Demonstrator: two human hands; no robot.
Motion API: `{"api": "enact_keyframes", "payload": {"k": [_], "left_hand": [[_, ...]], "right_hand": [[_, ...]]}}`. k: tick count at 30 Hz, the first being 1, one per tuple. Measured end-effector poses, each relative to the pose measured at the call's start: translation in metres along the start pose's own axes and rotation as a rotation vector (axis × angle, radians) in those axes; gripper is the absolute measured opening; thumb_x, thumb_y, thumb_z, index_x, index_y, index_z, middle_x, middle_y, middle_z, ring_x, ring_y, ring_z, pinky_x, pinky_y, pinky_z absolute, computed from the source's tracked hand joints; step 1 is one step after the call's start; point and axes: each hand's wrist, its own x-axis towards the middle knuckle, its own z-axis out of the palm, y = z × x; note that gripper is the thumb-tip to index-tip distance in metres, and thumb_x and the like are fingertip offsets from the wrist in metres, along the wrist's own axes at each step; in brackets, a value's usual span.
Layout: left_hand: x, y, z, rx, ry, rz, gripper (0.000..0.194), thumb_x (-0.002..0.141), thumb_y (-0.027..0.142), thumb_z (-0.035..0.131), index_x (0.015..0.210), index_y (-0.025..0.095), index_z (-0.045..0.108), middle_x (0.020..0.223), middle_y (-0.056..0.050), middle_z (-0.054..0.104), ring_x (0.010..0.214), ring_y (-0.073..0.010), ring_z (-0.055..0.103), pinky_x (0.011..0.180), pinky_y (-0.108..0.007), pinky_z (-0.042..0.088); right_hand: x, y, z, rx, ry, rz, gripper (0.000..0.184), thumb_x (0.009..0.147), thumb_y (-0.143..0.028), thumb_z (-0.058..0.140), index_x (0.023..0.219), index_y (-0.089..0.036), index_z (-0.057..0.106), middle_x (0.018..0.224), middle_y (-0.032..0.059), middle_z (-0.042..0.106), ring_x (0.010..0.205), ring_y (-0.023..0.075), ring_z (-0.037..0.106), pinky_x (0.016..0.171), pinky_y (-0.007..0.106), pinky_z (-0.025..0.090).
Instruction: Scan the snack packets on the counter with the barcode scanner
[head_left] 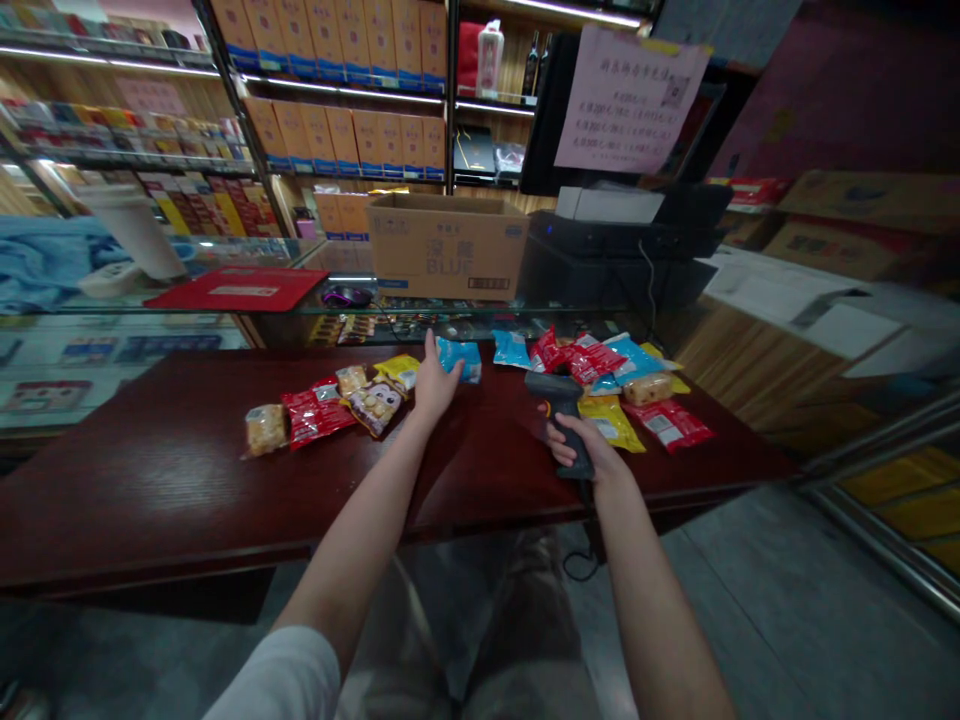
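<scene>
My left hand [435, 384] grips a small blue snack packet [466, 360] at its left side, near the table's far edge. Fingers of my right hand [581, 445] are wrapped round the handle of a dark barcode scanner [561, 392], whose head points left. Left of my left hand lie a yellow packet [399, 370], a brown packet with a cartoon face [377, 403], a red packet [319, 412] and a clear-wrapped snack [266, 429]. Behind and right of the scanner is a heap with a blue packet [634, 357], a red packet [667, 425] and a yellow packet [611, 422].
The dark red wooden table [172, 480] stands against a glass counter. On the counter are an open cardboard box [450, 250], a mouse [346, 296], a red folder [240, 290] and a black printer-like machine [622, 240]. The scanner's cable [581, 565] hangs below the table's front edge.
</scene>
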Motion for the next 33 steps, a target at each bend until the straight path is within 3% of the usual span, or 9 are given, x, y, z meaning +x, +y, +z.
{"api": "enact_keyframes", "payload": {"k": [4, 9, 11, 13, 15, 19, 25, 29, 33], "left_hand": [[0.005, 0.004, -0.019, 0.428, 0.128, 0.094, 0.08, 0.087, 0.02, 0.057, 0.157, 0.008, 0.022, 0.126, -0.022, 0.066, 0.123, -0.0337, 0.061, 0.109, -0.05, 0.04], [0.004, 0.0, -0.033, 0.722, 0.358, 0.118, 0.078, 0.085, 0.015, 0.057, 0.157, 0.01, 0.027, 0.164, -0.025, 0.022, 0.154, -0.0394, 0.01, 0.121, -0.063, 0.01], [0.004, -0.004, -0.035, 0.789, 0.29, 0.208, 0.066, 0.089, 0.013, 0.049, 0.154, 0.016, 0.038, 0.165, -0.019, 0.023, 0.156, -0.0351, 0.005, 0.122, -0.062, 0.005], [0.003, -0.007, -0.033, 0.851, 0.118, 0.306, 0.053, 0.093, 0.012, 0.039, 0.144, 0.02, 0.053, 0.157, -0.014, 0.042, 0.156, -0.0302, 0.012, 0.123, -0.06, 0.001], [0.0, -0.011, -0.03, 0.897, 0.014, 0.303, 0.046, 0.096, 0.018, 0.038, 0.136, 0.017, 0.06, 0.146, -0.015, 0.055, 0.153, -0.033, 0.02, 0.122, -0.064, 0.0], [-0.005, -0.013, -0.024, 0.951, 0.133, 0.114, 0.062, 0.09, 0.036, 0.054, 0.143, 0.003, 0.052, 0.154, -0.026, 0.041, 0.151, -0.0488, 0.011, 0.114, -0.076, 0.004], [-0.007, -0.012, -0.027, 1.013, 0.186, 0.056, 0.078, 0.084, 0.033, 0.057, 0.145, -0.013, 0.039, 0.158, -0.036, 0.023, 0.152, -0.0472, -0.001, 0.115, -0.073, 0.004], [-0.006, -0.009, -0.025, 0.966, 0.122, 0.214, 0.07, 0.087, 0.024, 0.051, 0.15, -0.003, 0.037, 0.163, -0.03, 0.018, 0.154, -0.0424, 0.004, 0.117, -0.07, 0.005], [-0.012, -0.006, -0.01, 0.832, -0.157, 0.507, 0.059, 0.095, 0.03, 0.045, 0.151, 0.011, 0.042, 0.163, -0.02, 0.03, 0.154, -0.0307, 0.021, 0.124, -0.055, 0.011]], "right_hand": [[0.0, 0.0, -0.001, 0.014, -0.006, -0.004, 0.038, 0.08, -0.037, 0.071, 0.109, -0.021, 0.053, 0.057, -0.0109, 0.045, 0.034, 0.0034, 0.032, 0.033, 0.015, 0.025], [0.0, -0.001, 0.001, 0.016, 0.003, -0.006, 0.038, 0.08, -0.038, 0.072, 0.109, -0.02, 0.054, 0.057, -0.0107, 0.045, 0.034, 0.0034, 0.032, 0.033, 0.016, 0.025], [0.0, 0.0, 0.001, 0.017, 0.0, -0.012, 0.037, 0.08, -0.037, 0.071, 0.109, -0.02, 0.054, 0.057, -0.0105, 0.045, 0.034, 0.0035, 0.032, 0.032, 0.016, 0.025], [0.0, 0.0, 0.001, 0.017, -0.002, -0.014, 0.036, 0.081, -0.037, 0.07, 0.109, -0.02, 0.054, 0.057, -0.0103, 0.045, 0.035, 0.0036, 0.032, 0.032, 0.016, 0.025], [0.0, 0.0, 0.001, 0.016, 0.001, -0.012, 0.035, 0.082, -0.036, 0.07, 0.109, -0.02, 0.054, 0.057, -0.0101, 0.046, 0.035, 0.0038, 0.033, 0.033, 0.016, 0.026], [0.0, 0.0, 0.002, 0.013, 0.013, -0.012, 0.037, 0.081, -0.037, 0.071, 0.109, -0.019, 0.055, 0.057, -0.0098, 0.046, 0.034, 0.0037, 0.033, 0.032, 0.016, 0.025], [0.0, -0.001, 0.003, 0.006, 0.008, -0.01, 0.038, 0.079, -0.038, 0.071, 0.108, -0.02, 0.055, 0.057, -0.0099, 0.046, 0.034, 0.0037, 0.033, 0.033, 0.016, 0.025], [0.0, 0.0, 0.003, 0.009, 0.012, -0.016, 0.038, 0.08, -0.038, 0.071, 0.108, -0.02, 0.055, 0.057, -0.0102, 0.046, 0.034, 0.0038, 0.032, 0.033, 0.016, 0.025], [0.0, -0.001, 0.002, 0.022, 0.02, -0.026, 0.036, 0.08, -0.038, 0.071, 0.108, -0.02, 0.056, 0.057, -0.0099, 0.046, 0.035, 0.004, 0.032, 0.033, 0.016, 0.026]]}}
